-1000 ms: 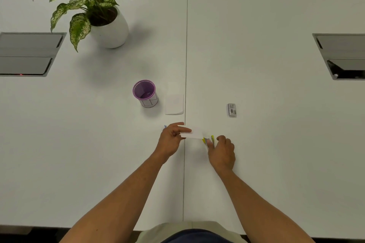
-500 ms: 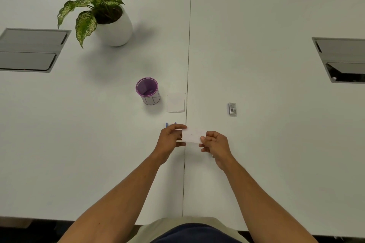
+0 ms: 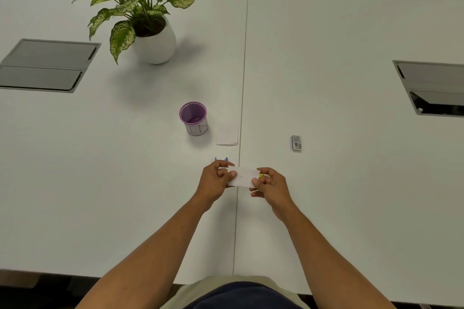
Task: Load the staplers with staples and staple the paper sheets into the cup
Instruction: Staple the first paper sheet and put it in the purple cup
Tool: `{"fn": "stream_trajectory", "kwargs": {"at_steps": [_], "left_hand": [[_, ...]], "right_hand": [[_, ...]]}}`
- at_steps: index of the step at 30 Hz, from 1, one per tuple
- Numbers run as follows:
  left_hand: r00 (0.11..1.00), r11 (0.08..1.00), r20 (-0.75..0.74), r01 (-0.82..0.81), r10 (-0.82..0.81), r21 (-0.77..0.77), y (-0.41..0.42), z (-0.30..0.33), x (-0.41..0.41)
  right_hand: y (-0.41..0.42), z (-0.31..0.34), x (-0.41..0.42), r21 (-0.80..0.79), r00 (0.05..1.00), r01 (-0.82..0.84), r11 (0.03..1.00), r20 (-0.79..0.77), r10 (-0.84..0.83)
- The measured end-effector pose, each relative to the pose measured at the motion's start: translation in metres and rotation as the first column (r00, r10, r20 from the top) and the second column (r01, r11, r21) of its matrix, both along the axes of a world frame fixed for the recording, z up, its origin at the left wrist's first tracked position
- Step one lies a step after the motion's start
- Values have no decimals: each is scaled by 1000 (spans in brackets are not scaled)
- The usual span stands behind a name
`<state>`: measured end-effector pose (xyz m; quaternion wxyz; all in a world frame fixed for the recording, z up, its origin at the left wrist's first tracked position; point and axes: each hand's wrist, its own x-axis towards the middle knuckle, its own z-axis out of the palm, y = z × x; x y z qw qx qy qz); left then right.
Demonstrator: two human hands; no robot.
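A small white paper sheet was held above the white table, pinched at its left end by the thumb and fingers of the left hand and at its right end by the right hand. A small yellow stapler was gripped in the curled fingers of the right hand at the sheet's right edge; only a sliver of it was seen, so whether it was closed on the paper could not be told. A second stapler, blue, was partly hidden just beyond the left hand, and appeared to lie on the table.

Farther out, a purple cup was stood upright, with something small and pale seen at its bottom. Another paper sheet was laid flat just right of the cup, close to the seam between the 2 table halves. A small grey staple box was set well apart to the right.

A potted plant in a white pot was placed at the far left, and 2 grey cable hatches were set into the table, 1 at the left edge and 1 at the right edge.
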<state>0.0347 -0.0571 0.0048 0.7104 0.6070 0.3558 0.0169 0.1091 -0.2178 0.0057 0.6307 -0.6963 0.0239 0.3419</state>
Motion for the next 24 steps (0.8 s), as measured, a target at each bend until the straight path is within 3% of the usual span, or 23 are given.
{"fn": "stream_trajectory", "kwargs": {"at_steps": [13,21,24], "left_hand": [[997,993,19,-68,70,-93,12,10,-12],[997,947,11,-74,81,-314,18,13,-13],[996,949,-9,-92,93,-303,22,15,-11]], "right_hand": [[18,4,-10,-43,985,24,999,170,-17],[26,7,-12,36,993,52,998,108,-56],[30,7,-12,62,996,34,997,81,-39]]}}
